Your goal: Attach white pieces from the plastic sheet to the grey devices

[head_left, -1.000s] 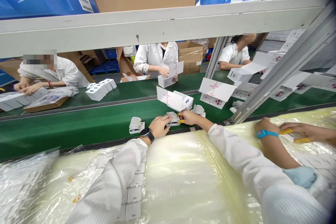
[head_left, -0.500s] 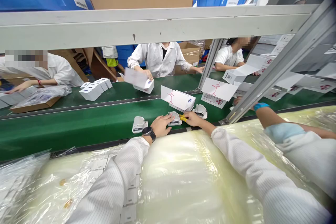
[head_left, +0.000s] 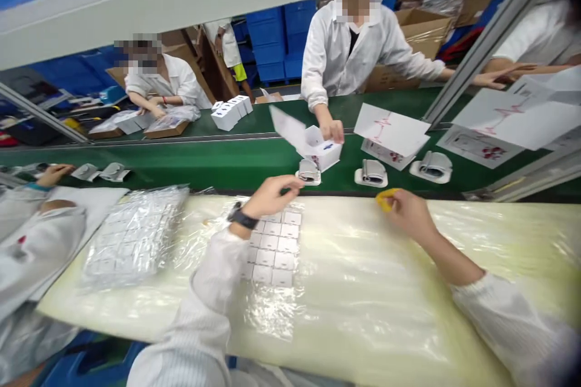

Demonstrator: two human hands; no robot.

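Note:
My left hand (head_left: pixel 275 195) hovers at the near edge of the green conveyor belt (head_left: pixel 195 160), thumb and fingers curved with a gap between them. Just beyond its fingertips lies a grey-white cuff-like item (head_left: pixel 309 172) on the belt. My right hand (head_left: pixel 411 211) is raised over the plastic-covered table, fingers pinched on a small yellow item (head_left: pixel 386 199). A second cuff-like item (head_left: pixel 371 173) and a third (head_left: pixel 433 167) rest on the belt beyond it. Under my left wrist is a sheet of small white labels or cards (head_left: pixel 276 248) in clear film.
Across the belt a person's hand (head_left: pixel 333 131) touches an open white box (head_left: pixel 324 151). Other open boxes (head_left: pixel 390 133) stand to the right. Another person's hand (head_left: pixel 55 175) is at the far left. A plastic-wrapped stack (head_left: pixel 136 236) lies on the table; a metal post (head_left: pixel 481 42) rises at right.
The view has turned left and down. Both hands have come off the cuff-like item and moved apart, the right one carrying the yellow item back over the table.

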